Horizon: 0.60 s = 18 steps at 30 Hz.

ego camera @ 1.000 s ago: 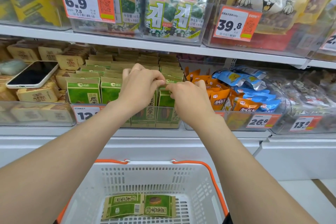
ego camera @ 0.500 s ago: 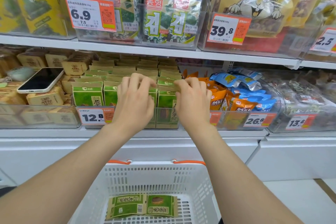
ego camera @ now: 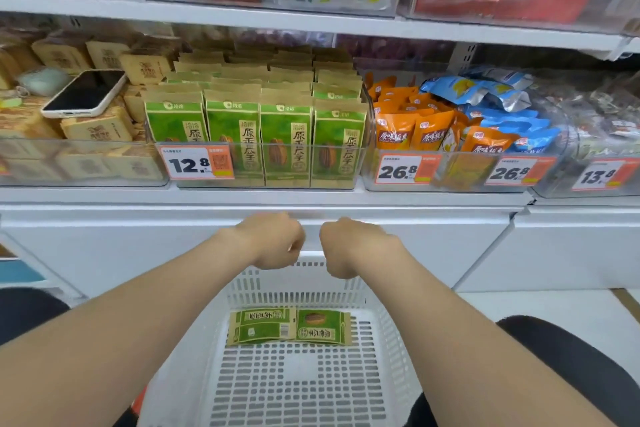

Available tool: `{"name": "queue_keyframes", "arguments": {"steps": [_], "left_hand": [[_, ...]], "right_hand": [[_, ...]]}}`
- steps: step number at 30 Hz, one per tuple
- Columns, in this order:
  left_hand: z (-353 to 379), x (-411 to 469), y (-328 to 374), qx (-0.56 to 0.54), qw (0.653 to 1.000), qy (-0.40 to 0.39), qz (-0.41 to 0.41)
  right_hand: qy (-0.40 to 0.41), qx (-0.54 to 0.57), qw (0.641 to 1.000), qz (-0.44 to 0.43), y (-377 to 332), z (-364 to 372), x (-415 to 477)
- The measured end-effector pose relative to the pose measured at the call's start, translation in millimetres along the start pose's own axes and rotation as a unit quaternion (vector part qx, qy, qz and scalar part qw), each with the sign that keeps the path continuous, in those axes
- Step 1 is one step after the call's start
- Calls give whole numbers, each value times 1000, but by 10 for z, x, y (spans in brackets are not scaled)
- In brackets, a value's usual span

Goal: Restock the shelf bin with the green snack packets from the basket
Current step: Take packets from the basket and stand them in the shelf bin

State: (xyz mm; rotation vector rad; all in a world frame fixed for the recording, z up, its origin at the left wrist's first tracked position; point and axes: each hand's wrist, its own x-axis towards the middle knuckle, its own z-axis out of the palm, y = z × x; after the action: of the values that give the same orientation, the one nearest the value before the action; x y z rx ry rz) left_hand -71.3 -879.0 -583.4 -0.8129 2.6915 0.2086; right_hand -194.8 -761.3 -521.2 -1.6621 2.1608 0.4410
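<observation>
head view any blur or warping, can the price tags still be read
In the head view the wide lens bows the shelf edge; the 12.8 tag reads clearly; the tan packets at left look soft; lighting is even.

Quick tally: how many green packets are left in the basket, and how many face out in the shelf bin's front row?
Green packets in the basket: 2
Front-row green packets in the shelf bin: 4
Total: 6
</observation>
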Motion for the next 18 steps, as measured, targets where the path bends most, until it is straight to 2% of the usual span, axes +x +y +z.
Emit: {"name": "queue_keyframes", "arguments": {"steps": [6,11,18], "left_hand": [[826,269,-16,27,992,-127,-2],[1570,415,-197,2,984,-177,-35],[2269,488,-383,14,975,-213,-55]], "right_hand": [[-44,-23,998,-41,-125,581,312],[-96,-31,993,-55,-124,922,524],[-91,-27,993,-65,-88,1002,800]]}}
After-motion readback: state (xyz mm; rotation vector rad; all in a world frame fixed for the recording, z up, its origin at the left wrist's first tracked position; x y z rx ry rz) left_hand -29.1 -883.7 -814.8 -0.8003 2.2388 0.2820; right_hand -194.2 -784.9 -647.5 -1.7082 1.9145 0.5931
